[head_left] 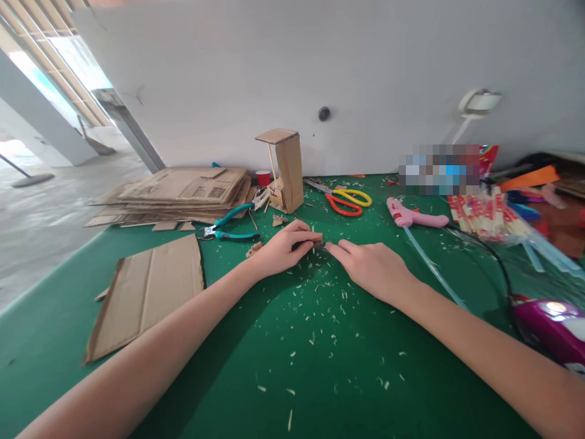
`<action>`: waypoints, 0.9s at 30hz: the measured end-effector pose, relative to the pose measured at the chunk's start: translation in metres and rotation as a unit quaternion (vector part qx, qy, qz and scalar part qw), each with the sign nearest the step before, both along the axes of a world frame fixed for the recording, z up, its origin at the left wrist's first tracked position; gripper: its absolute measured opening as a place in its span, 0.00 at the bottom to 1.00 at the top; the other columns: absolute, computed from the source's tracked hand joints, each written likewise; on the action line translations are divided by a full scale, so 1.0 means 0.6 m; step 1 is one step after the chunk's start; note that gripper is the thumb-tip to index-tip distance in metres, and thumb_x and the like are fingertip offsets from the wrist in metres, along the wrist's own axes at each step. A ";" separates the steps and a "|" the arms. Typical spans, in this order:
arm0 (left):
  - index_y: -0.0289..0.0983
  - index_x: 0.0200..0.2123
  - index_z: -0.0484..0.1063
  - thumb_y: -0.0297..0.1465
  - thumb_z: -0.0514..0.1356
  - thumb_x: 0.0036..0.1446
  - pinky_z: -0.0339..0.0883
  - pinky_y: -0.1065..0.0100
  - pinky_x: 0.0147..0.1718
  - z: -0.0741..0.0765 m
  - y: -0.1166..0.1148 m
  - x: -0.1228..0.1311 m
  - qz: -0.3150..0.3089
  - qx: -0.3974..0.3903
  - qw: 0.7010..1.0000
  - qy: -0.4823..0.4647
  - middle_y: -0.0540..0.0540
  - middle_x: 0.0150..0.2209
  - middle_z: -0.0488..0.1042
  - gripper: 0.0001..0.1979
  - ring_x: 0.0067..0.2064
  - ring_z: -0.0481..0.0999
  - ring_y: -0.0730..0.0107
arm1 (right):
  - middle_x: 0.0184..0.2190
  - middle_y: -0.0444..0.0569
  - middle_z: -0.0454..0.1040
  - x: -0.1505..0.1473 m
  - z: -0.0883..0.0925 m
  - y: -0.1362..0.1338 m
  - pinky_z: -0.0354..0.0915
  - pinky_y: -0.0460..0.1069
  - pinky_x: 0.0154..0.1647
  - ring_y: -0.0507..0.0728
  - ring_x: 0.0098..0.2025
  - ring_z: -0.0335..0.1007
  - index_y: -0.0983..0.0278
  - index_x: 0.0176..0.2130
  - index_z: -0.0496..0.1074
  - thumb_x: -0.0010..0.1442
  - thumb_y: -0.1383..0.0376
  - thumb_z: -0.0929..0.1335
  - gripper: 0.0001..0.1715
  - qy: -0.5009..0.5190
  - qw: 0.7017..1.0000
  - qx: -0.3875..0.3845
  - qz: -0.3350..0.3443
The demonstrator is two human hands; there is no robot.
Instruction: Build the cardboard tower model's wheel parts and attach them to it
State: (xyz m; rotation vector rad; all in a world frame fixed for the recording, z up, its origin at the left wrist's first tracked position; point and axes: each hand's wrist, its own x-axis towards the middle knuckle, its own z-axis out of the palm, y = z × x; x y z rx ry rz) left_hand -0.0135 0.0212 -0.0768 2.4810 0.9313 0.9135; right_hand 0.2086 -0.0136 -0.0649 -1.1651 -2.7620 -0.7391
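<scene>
My left hand [284, 249] is closed, thumb and fingers pinching a small cardboard piece [318, 239] with a thin wooden stick through it. Just to the right, my right hand [377, 268] has its fingers pressed together around something thin and dark that I cannot make out. Its tip comes close to the cardboard piece; whether they touch is unclear. Pale wood shavings [312, 335] lie scattered on the green table [256, 396] below both hands. Behind them stands a small cardboard structure [290, 174] with a flat top and a stick post.
Teal-handled pliers [235, 222] and a cardboard sheet [150, 286] lie left, before stacked cardboard [183, 189]. Scissors [345, 200] rest behind the hands. At right are a pink glue gun [415, 216] with its stick and cord, packaged sticks [479, 210] and a purple device [551, 326].
</scene>
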 end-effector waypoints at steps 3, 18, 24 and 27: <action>0.39 0.49 0.71 0.28 0.52 0.62 0.66 0.59 0.49 0.000 0.001 -0.001 0.002 0.000 1.000 0.003 0.43 0.42 0.67 0.15 0.45 0.70 0.67 | 0.36 0.46 0.74 0.000 0.000 0.002 0.39 0.50 0.19 0.51 0.20 0.65 0.63 0.51 0.64 0.56 0.76 0.59 0.24 0.000 1.000 -0.020 0.010; 0.38 0.49 0.71 0.30 0.52 0.62 0.62 0.60 0.53 0.005 0.000 0.005 0.016 -0.026 0.999 0.024 0.41 0.49 0.68 0.14 0.52 0.68 0.65 | 0.34 0.45 0.74 0.002 0.003 0.001 0.38 0.50 0.19 0.52 0.21 0.67 0.63 0.51 0.64 0.56 0.76 0.59 0.23 -0.007 1.000 -0.024 0.008; 0.37 0.49 0.70 0.30 0.52 0.62 0.65 0.63 0.51 0.002 0.004 0.005 -0.004 -0.026 0.999 0.019 0.43 0.47 0.72 0.14 0.49 0.71 0.68 | 0.35 0.47 0.73 -0.001 0.004 -0.004 0.38 0.50 0.19 0.52 0.22 0.66 0.65 0.52 0.63 0.56 0.78 0.58 0.25 -0.014 1.000 -0.007 -0.005; 0.37 0.48 0.71 0.32 0.53 0.61 0.66 0.63 0.49 0.002 0.004 0.004 0.007 -0.032 0.999 0.012 0.43 0.46 0.71 0.14 0.47 0.71 0.67 | 0.33 0.44 0.73 0.001 0.005 -0.002 0.38 0.50 0.19 0.52 0.20 0.65 0.62 0.50 0.64 0.56 0.77 0.58 0.24 -0.016 0.999 -0.026 0.009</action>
